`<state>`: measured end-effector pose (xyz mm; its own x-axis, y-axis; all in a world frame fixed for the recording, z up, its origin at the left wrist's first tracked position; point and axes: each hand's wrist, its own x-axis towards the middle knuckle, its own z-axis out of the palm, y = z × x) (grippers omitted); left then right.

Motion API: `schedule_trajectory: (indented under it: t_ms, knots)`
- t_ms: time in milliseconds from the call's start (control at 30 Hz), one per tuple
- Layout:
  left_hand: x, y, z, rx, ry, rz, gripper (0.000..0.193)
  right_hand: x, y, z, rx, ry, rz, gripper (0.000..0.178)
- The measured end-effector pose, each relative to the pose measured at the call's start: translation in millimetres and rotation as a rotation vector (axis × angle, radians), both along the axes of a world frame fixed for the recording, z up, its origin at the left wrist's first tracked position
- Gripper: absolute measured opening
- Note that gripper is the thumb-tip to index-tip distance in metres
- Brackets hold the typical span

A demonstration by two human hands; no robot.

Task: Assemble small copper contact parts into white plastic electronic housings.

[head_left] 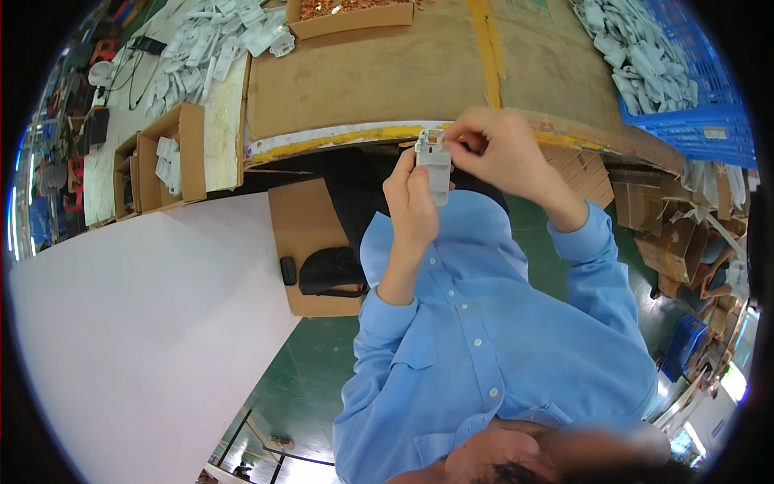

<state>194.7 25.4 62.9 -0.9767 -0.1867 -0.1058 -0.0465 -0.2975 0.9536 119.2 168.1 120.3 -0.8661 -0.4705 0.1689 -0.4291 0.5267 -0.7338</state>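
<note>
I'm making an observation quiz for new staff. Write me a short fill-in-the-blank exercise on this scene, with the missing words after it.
1. The left hand grips the white casing, while the fingertips of the ____ hand are near its upper end.
2. The shirt and the plastic crate share one colour: ____.
3. In the picture, the carton of copper-coloured pieces is to the ____ of that crate.
4. The floor is ____.

Missing words: right; blue; left; green.
</note>
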Motion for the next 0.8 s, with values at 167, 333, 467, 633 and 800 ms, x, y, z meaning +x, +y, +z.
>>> schedule_trajectory:
  t_ms: [167, 333, 467, 633, 800]
  knots:
    - [-3.0, -6.9, 2.8, 0.098, -0.056, -0.051, 0.034, -63.0, 25.1, -6.8, -0.044, -0.155, -0.175, 0.022]
    - [-6.9, -15.6, -4.8, 0.175, -0.112, -0.044, 0.036, -149.4, 37.9, -42.5, -0.013, -0.109, -0.2, 0.025]
    - [-10.5, -22.6, -9.5, 0.168, -0.136, -0.053, 0.038, -220.4, 42.1, -66.3, 0.056, -0.046, -0.234, 0.029]
    - [-15.0, -33.4, -15.9, 0.202, -0.163, -0.03, 0.038, -292.2, 23.7, -80.8, 0.305, 0.05, -0.176, 0.025]
    - [-22.8, -43.4, -17.8, 0.211, -0.143, -0.027, 0.036, -322.6, 19.2, -76.2, 0.47, 0.197, -0.198, 0.02]
